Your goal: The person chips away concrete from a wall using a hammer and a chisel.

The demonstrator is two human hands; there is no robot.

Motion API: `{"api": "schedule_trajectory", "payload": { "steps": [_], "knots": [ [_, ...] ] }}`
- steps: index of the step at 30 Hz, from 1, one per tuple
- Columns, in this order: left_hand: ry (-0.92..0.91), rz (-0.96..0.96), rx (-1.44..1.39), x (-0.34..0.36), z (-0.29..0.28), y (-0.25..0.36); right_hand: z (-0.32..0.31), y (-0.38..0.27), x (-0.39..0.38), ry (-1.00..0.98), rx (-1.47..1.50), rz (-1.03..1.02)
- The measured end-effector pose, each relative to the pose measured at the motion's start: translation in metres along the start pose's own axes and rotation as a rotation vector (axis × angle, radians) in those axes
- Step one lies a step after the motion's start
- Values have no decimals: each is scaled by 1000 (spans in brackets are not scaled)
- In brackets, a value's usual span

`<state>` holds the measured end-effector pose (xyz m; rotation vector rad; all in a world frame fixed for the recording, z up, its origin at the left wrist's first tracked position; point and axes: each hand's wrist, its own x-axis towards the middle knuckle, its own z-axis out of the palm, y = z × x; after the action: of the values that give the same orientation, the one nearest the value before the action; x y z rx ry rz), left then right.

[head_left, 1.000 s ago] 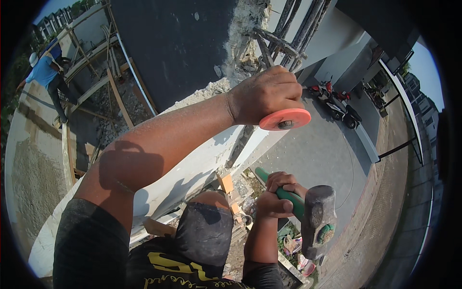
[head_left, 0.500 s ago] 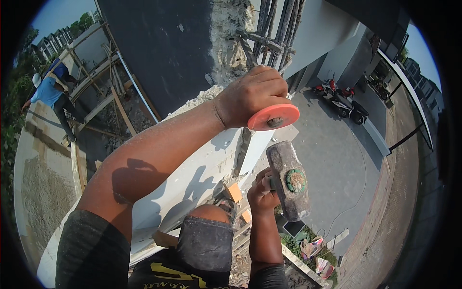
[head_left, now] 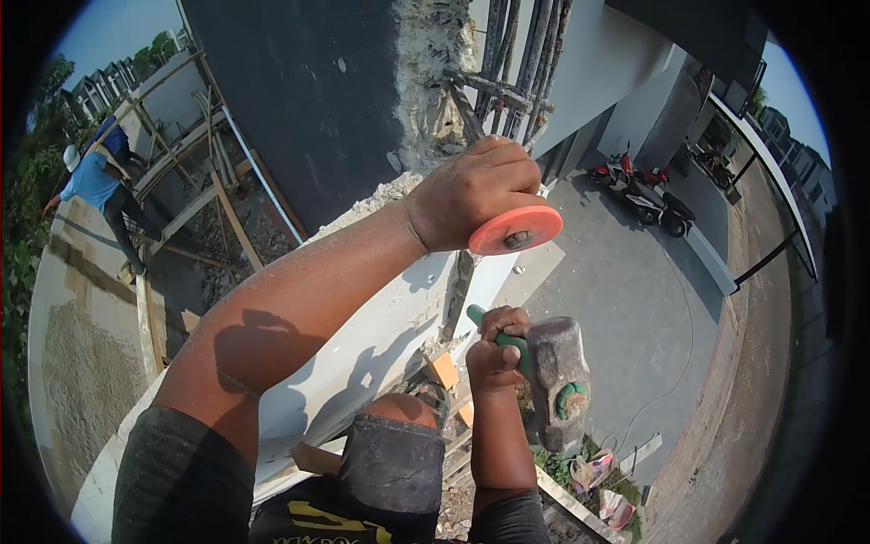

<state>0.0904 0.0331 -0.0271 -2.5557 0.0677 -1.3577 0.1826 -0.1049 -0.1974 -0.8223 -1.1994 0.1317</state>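
My left hand is wrapped round a chisel, mostly hidden by the fist. Its round red hand guard and the worn striking end face me; the tip is out of sight. Beyond the fist rises a broken concrete column with rusty rebar laid bare. Lower and to the right, my right hand grips a club hammer by its green handle. The hammer's heavy grey head is apart from the chisel, below and right of it.
A dark wall panel stands ahead; a white wall runs beneath my left arm. Down on the paving, a motorcycle is parked. On the left, a person in a light blue shirt stands by wooden scaffolding, with another person behind.
The hammer has dropped lower and slightly right, turning so its green handle shows. My left hand, with the chisel, has sunk slightly.
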Motion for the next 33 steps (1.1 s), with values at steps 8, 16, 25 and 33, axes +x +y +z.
{"api": "schedule_trajectory", "payload": {
  "steps": [8,16,25,33],
  "knots": [
    [-14,-25,21,2,-9,-2,6,-15,7,164,228,-56],
    [-19,-48,29,-7,-14,-6,-11,-40,3,249,161,158],
    [-50,-95,-1,-10,-12,-3,8,-52,15,299,344,175],
    [-2,-128,-13,-6,-8,-6,11,-23,12,140,17,333]
  ]
}}
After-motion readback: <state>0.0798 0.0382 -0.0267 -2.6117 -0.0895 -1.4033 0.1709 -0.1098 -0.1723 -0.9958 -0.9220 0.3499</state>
